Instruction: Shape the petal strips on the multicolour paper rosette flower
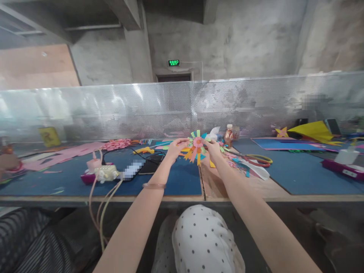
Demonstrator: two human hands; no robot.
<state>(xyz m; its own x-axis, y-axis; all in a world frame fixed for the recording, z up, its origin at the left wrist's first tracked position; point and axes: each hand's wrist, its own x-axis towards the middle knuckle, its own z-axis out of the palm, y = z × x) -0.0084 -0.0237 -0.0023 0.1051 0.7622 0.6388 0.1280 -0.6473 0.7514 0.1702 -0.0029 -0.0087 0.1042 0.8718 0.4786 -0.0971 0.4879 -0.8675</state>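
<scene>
A many-coloured paper flower (198, 143), with a pink centre and strips of orange, green, yellow and blue, is held up over the table between my two hands. My left hand (178, 148) pinches its left side, the fingers closed at the edge. On the opposite side, my right hand (212, 146) grips the flower's right edge between thumb and fingers. Parts of the strips are hidden behind the fingers. Beyond my right hand lies a white paper piece (214, 133), and a bottle (228, 136) with a white cap stands nearby.
Scissors (257, 160) lie right of my hands beside paper scraps (241, 167). To the left are a phone (132, 170), a power strip with cables (98, 172) and pink paper (68, 153). A perforated metal screen (113, 113) borders the table's back. Another person's hand (8, 161) shows far left.
</scene>
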